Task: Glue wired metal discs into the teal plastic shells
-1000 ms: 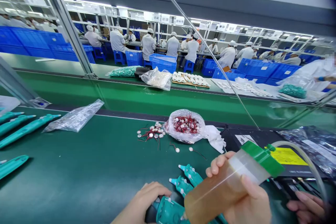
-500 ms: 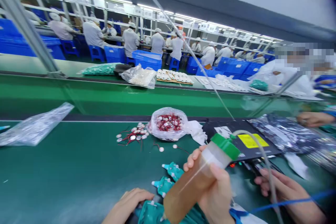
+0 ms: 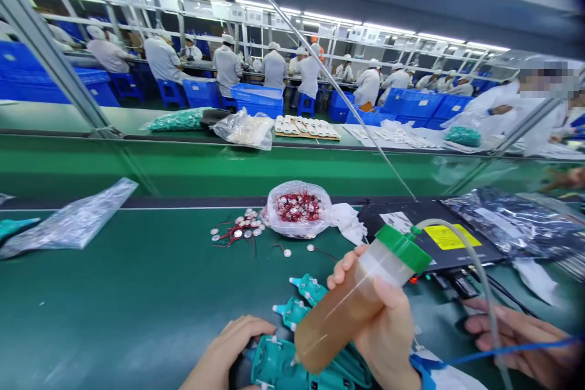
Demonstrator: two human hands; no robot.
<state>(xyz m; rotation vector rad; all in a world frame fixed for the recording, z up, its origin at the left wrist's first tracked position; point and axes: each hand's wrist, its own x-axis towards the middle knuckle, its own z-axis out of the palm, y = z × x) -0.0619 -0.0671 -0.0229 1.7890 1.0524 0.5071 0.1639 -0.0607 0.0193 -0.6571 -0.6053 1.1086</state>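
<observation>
My left hand point(image 3: 226, 350) grips a teal plastic housing point(image 3: 274, 365) at the bottom of the view. My right hand point(image 3: 384, 329) holds a large syringe barrel point(image 3: 351, 311) of amber liquid, tilted, with a green cap and an air hose point(image 3: 479, 274). Its lower tip is close to the teal housing, and I cannot tell whether they touch. Two more teal housings point(image 3: 308, 289) lie just beyond, under my right fingers. Further right, another person's hand point(image 3: 516, 332) rests near the hose.
A black dispenser box point(image 3: 439, 237) with a yellow label stands right of the syringe. A plastic bag point(image 3: 297, 210) holds metal discs with red wires, and several loose ones point(image 3: 237, 230) lie on the green belt point(image 3: 114, 298). Workers and blue crates fill the background.
My view has swung left since a second ago. The syringe now stands steeper, its cap lower than before. The hand at the right has moved further right.
</observation>
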